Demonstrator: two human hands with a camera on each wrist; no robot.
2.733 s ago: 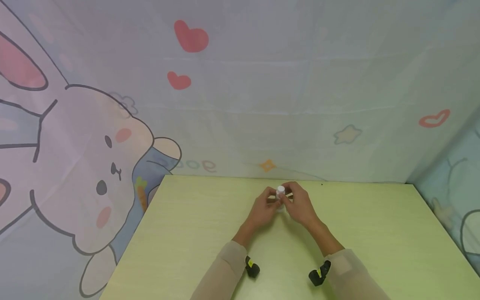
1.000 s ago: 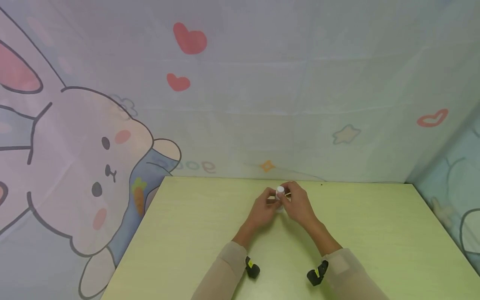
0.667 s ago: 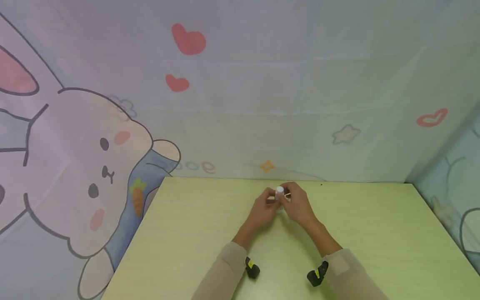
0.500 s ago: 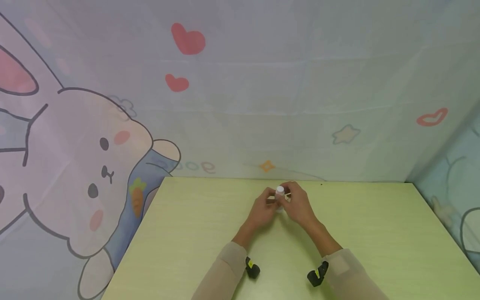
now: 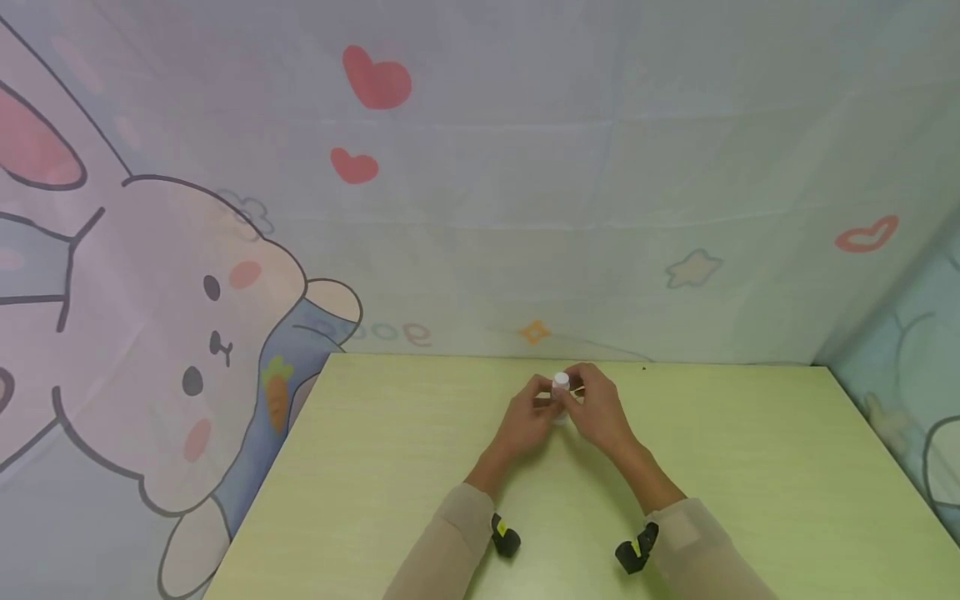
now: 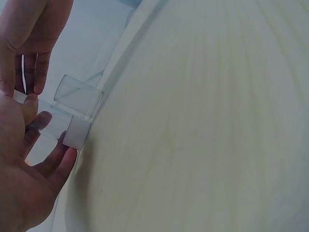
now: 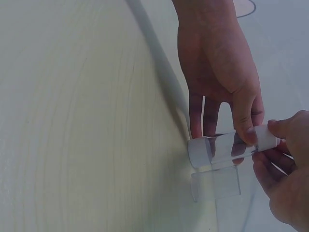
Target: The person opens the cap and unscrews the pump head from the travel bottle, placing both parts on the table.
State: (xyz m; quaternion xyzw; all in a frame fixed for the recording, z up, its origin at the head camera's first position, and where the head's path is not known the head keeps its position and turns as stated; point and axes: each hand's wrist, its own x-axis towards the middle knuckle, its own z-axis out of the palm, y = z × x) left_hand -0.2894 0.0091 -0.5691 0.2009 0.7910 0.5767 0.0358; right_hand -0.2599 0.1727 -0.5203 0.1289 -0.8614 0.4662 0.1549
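Note:
A small clear bottle with a white cap (image 5: 561, 380) stands upright near the table's far edge, between both hands. My left hand (image 5: 525, 421) grips its clear body (image 7: 224, 147); in the right wrist view the thumb lies just under the cap and other fingers reach toward the white base (image 7: 198, 152). My right hand (image 5: 600, 408) pinches the white top between thumb and fingers. Close beside the bottle is an upright clear cylinder, like a small cup (image 6: 77, 96). Fingers cover part of the bottle in every view.
The pale yellow-green table (image 5: 360, 467) spreads to both sides of the arms. Behind it hangs a cloth backdrop (image 5: 480, 275) with a cartoon rabbit and hearts. Black camera mounts (image 5: 506, 537) sit at both beige sleeve cuffs.
The head view has swayed slightly. Both hands keep their hold on the bottle in the same spot, with only tiny shifts of the fingers.

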